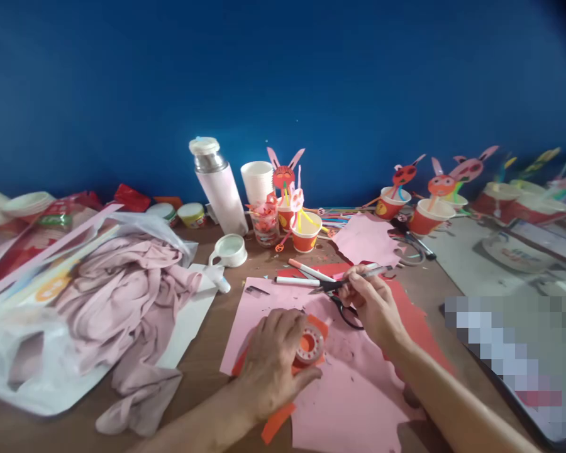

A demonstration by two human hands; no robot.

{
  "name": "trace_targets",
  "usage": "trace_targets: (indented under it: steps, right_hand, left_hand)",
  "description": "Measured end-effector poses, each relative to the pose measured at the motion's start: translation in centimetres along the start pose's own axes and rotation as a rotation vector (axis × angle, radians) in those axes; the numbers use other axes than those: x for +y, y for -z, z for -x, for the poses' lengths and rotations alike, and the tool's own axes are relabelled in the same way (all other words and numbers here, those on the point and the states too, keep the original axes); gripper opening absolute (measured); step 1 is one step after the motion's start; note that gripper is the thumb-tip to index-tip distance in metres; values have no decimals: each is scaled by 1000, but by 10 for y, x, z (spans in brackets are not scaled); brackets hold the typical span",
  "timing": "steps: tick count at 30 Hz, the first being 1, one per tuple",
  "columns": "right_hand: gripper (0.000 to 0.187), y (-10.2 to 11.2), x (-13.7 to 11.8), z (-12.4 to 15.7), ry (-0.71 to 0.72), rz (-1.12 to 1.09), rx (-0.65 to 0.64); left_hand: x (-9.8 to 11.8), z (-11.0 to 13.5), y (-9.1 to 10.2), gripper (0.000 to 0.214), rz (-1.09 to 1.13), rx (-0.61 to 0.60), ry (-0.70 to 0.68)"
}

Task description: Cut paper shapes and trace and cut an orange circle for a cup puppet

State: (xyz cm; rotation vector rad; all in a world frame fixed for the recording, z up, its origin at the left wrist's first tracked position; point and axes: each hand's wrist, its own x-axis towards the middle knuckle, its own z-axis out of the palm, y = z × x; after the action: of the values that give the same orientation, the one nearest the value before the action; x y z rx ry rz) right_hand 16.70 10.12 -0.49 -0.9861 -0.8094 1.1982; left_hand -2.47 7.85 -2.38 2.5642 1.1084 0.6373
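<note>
My left hand (273,365) is curled round a small tape roll (309,344), thumb and fingers at its edge. Beneath the roll and hand lies a piece of orange paper (278,423), on top of a pink paper sheet (344,402). My right hand (370,302) pinches a slim dark pen (331,285) over the sheet, its tip pointing left. Right by that hand are black-handled scissors (348,314), partly covered. A white marker (296,282) lies just left of the pen, and an orange-ended marker (309,269) lies behind.
Left is a plastic bag (33,377) with pink cloth (146,283). A mug (231,250), a flask (221,189) and stacked paper cups (257,179) stand behind. Red cups (306,231) hold paper rabbit figures. Red paper (415,321) and a pixelated device (509,358) lie right.
</note>
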Motion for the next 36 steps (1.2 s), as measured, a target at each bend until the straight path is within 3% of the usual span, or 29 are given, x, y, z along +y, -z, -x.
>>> trace_targets:
  steps: [4, 9, 12, 18, 25, 29, 36]
  right_hand:
    - [21, 0, -1, 0, 5, -36, -18]
    - [20, -1, -5, -1, 5, -69, -18]
    - [21, -1, -5, -2, 12, -74, -12]
    - [20, -4, 0, 1, -6, -59, -56]
    - [22, -6, 5, 6, -34, -53, -123]
    - [24, -5, 3, 6, -54, -67, -128]
    - [27, -2, 4, 0, -58, -98, -29]
  left_hand:
    - [-4, -5, 7, 41, 82, 21, 51]
    - [-21, -5, 43, 33, 91, 184, 185]
    - [-35, 7, 55, 33, 116, 196, 259]
    - [-50, 33, 56, 40, 58, 159, 307]
    - [-49, 30, 57, 47, 83, 162, 254]
    - [-57, 32, 61, 45, -49, 147, 235]
    - [-80, 62, 64, 46, -336, 136, 225]
